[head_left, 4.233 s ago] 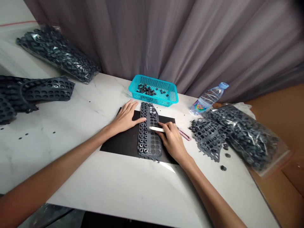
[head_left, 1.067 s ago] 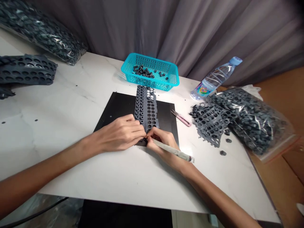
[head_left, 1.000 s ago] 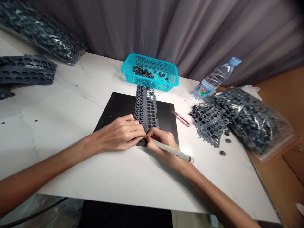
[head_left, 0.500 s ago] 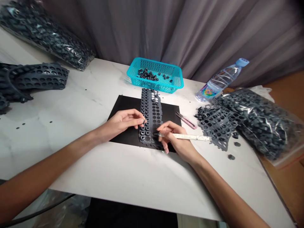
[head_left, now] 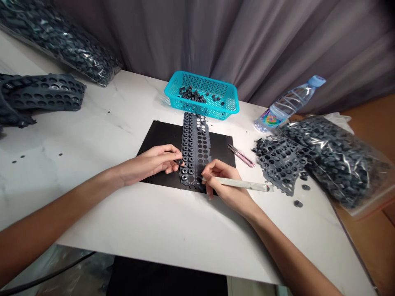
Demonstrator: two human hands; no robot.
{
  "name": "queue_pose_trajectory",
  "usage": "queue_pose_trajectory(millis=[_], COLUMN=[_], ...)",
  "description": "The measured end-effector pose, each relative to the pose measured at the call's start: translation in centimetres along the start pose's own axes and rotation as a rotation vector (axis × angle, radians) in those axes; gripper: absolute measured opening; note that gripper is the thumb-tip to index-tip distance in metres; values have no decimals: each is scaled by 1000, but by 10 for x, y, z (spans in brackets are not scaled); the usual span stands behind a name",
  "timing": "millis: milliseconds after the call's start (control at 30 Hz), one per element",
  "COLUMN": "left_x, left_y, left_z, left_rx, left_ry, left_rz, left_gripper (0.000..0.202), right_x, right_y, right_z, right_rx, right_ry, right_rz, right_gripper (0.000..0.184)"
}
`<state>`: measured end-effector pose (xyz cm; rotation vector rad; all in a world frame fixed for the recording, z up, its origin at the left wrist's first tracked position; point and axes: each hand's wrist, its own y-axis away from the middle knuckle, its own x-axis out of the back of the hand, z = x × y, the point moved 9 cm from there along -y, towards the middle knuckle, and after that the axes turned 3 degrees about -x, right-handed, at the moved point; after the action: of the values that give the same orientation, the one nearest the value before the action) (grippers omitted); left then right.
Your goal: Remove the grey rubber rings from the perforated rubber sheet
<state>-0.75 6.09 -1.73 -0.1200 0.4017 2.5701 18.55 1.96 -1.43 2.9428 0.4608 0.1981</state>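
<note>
Pinched in the fingertips of my left hand is a small black rubber piece, at the left edge of a dark rubber sheet. Ring-shaped pieces stand in rows along the sheet's left half; its right half shows rows of round holes. My right hand grips a white pen-like tool whose tip points left, over the sheet's lower right part. Whether that tip touches the sheet I cannot tell. Beneath the sheet lies a black mat.
Behind the sheet stands a blue basket with black pieces. Small pink-handled snips, a water bottle, a punched rubber scrap and a bag of pieces are on the right. At left are another bag and rubber strips.
My left hand has shifted slightly left and down, and the black piece in its fingertips now shows. My right hand has moved a little left and down with the white tool.
</note>
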Motion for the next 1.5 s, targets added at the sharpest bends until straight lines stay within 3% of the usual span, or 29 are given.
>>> queue_pose_trajectory(millis=[133, 233, 367, 467, 800, 1500], left_x=[0, -2, -16, -24, -26, -29], left_y=[2, 5, 9, 12, 10, 12], left_z=[5, 9, 8, 8, 14, 12], left_rx=[-14, -71, -181, -245, -375, -412], left_ry=[-89, -292, -595, -707, -812, -867], left_rz=[-21, -62, -150, -185, -179, -174], left_gripper=[30, 33, 28, 22, 17, 14], right_x=[-3, -8, -16, -17, -22, -22], right_y=[2, 2, 3, 3, 2, 1], right_z=[2, 4, 4, 2, 4, 4], right_rx=[8, -8, -15, -20, -33, 1], right_ry=[61, 50, 61, 73, 63, 51], right_rz=[21, 20, -12, -16, -20, -22], right_gripper=[5, 3, 5, 5, 7, 10])
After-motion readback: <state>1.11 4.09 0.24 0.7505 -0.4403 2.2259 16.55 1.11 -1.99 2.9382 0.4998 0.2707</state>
